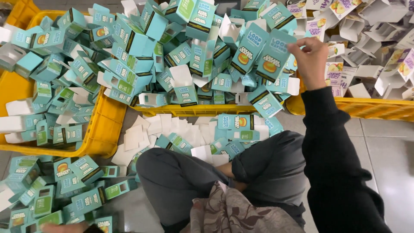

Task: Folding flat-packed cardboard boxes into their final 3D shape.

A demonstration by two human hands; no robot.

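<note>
Picking step, as I judge it: right hand [311,56] is up at the heap in the yellow crate [194,110], fingers pinched on the top edge of a teal carton [272,55] that stands tilted at the crate's right end. Carton is a small folded box, teal with a green panel and an orange round picture, flaps open. Next move likely calls for lifting it free without dragging neighbours. Left hand [60,227] barely shows at the bottom edge, near loose teal cartons on the floor [384,146]; cannot tell its grip.
</note>
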